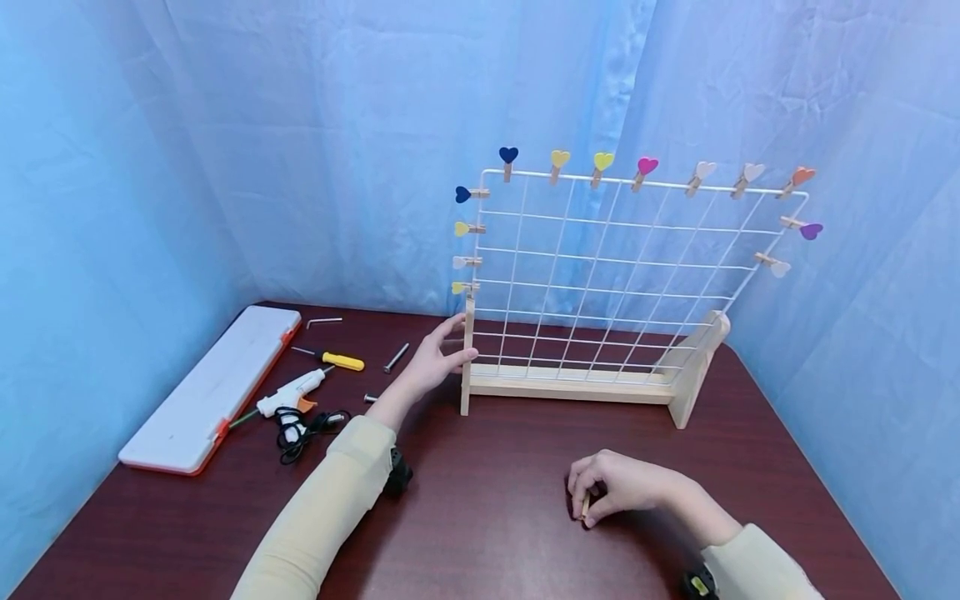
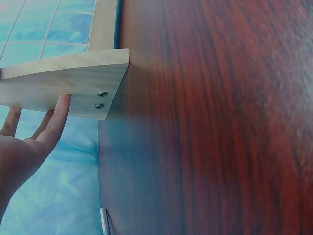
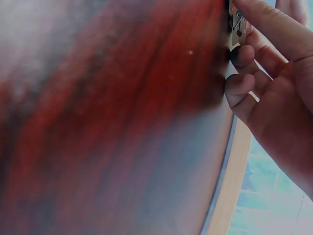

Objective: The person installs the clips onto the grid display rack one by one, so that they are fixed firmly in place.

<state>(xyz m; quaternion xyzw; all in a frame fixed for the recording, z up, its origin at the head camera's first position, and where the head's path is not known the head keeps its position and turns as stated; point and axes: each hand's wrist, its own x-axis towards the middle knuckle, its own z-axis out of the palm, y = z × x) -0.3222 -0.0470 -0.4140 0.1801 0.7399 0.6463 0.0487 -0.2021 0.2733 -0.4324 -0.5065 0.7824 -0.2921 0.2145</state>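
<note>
My right hand [image 1: 618, 483] pinches a small wooden clothespin [image 3: 238, 27] between thumb and fingers, low over the table; fingers cover most of it, and its metal spring shows in the right wrist view. My left hand [image 1: 431, 358] touches the left side panel [image 2: 58, 83] of a wooden stand, its extended fingers against the outer face and the thumb at the front edge. The stand holds up a white wire grid [image 1: 600, 275]. Several heart clothespins, such as a navy one [image 1: 508, 157], a pink one [image 1: 647, 167] and a purple one [image 1: 811, 231], are clipped along its top and sides.
To the left lie a white case with red latches [image 1: 210, 387], a white glue gun [image 1: 292, 392] with a black cord, a yellow-handled screwdriver [image 1: 342, 362], a hex key [image 1: 326, 320] and a bolt [image 1: 396, 357]. Blue curtains [image 1: 360, 150] surround the dark red table [image 1: 480, 500].
</note>
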